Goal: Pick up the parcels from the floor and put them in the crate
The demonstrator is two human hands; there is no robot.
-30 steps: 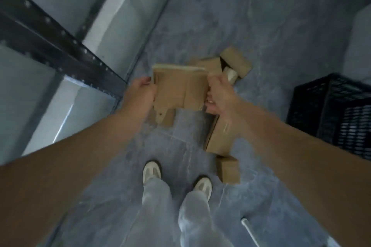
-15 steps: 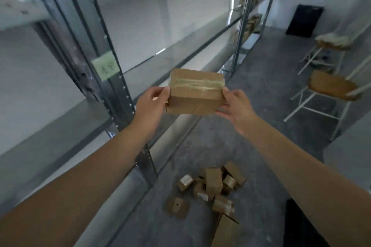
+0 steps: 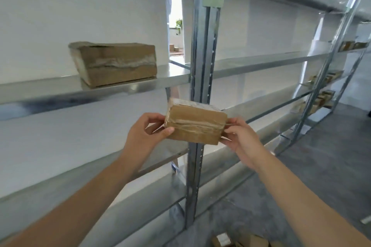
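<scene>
Parcel (image 3: pixel 195 124) clamped between both hands at the shelving.
Left hand (image 3: pixel 147 131) and right hand (image 3: pixel 241 138) each kept their grip on its ends; the floor pile had dropped nearly out of view, and a larger box (image 3: pixel 114 64) had appeared on the shelf (image 3: pixel 170 80).

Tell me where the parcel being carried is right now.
In the head view it sits centre frame, the parcel held in the air between the left hand and right hand, in front of the metal shelf upright.

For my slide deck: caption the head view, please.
Both hands, left hand and right hand, hold a taped parcel before metal shelving.
</scene>
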